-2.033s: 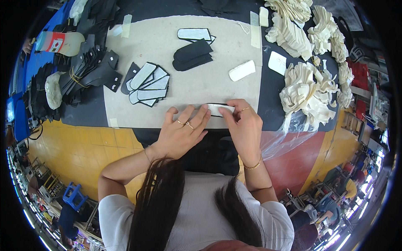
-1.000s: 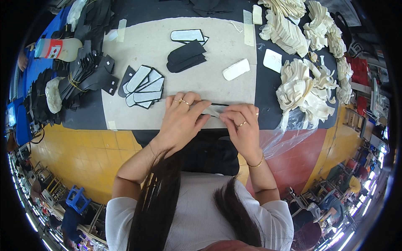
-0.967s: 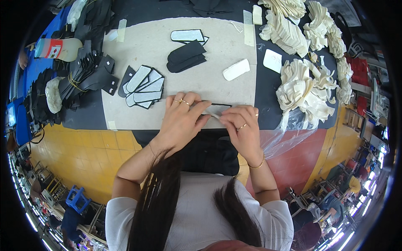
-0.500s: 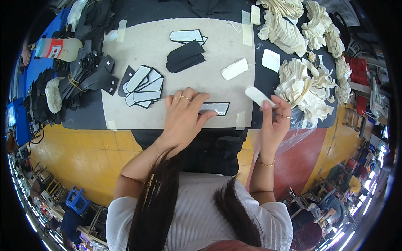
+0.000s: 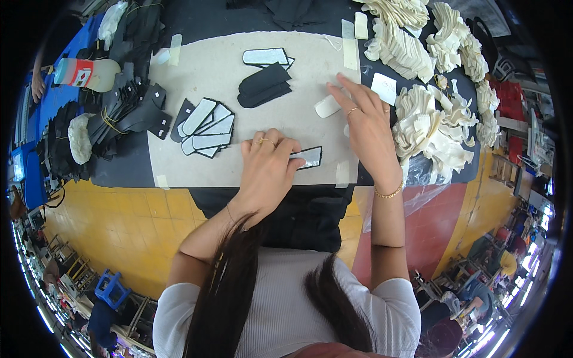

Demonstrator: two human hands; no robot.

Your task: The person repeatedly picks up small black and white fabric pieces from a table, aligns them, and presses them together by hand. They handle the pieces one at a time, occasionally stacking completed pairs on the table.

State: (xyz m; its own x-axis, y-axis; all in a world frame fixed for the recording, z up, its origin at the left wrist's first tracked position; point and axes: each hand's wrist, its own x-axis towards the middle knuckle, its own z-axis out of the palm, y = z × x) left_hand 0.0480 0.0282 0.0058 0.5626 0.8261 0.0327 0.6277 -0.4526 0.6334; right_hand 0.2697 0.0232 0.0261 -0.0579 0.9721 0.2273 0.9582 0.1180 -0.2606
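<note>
My left hand [image 5: 268,161], its fingers curled, presses a small black-edged fabric piece [image 5: 309,157] with a pale, shiny face against the board near its front edge. The left end of that piece is hidden under the fingers. Over the board's right side is my right hand [image 5: 367,122], fingers stretched and apart, fingertips by a white rounded pad [image 5: 326,107]. A sliver of another white pad [image 5: 346,130] shows beneath this hand; most of it is hidden. Fanned out left of my left hand lie several black-edged pieces [image 5: 209,128]. Farther back are plain black fabric pieces [image 5: 262,86].
A beige board [image 5: 197,62] is taped to the black table [image 5: 119,173]. Cream fabric stacks [image 5: 427,122] fill the right side. Tied black pieces [image 5: 128,110] and a bottle of pale liquid [image 5: 89,74] stand left. At far left, another person's hand [image 5: 38,88] shows.
My right hand has moved up and left from beside the cream stack, its pinch opened into stretched fingers. The pad it held is now mostly hidden below it. My left hand shifted slightly right.
</note>
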